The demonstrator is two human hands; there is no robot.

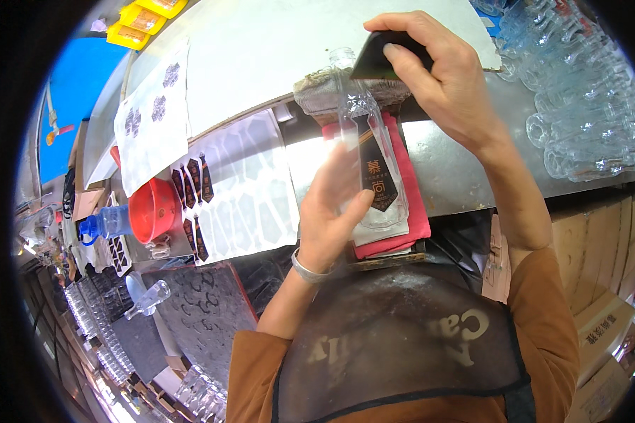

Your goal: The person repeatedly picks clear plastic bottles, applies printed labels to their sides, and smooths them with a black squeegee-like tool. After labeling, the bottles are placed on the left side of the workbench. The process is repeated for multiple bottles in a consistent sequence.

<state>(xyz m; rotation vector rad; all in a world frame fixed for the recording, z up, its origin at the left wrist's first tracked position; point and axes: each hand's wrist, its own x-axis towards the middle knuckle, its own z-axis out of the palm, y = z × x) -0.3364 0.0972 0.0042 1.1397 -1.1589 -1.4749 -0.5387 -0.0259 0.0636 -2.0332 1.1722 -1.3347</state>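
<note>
A clear glass bottle [395, 155] lies on a padded rest, its neck away from me. On its upper face is a black, necktie-shaped label [378, 169] with orange markings. My left hand [331, 211] is at the bottle's left side, fingers stretched out and blurred by motion, its thumb apart and over the label's lower left edge. Above the bottle's neck, my right hand [437, 70] grips a flat black scraper [388, 55] between thumb and fingers. Under the bottle are red cloth [418, 204] and a grey folded rag [316, 90].
A label sheet [250, 190] with several black labels lies left of the bottle, beside a red bowl [154, 210] and a blue-capped plastic jug [113, 221]. Many clear glass bottles [578, 106] crowd the right side. Cardboard boxes [593, 247] stand at the lower right.
</note>
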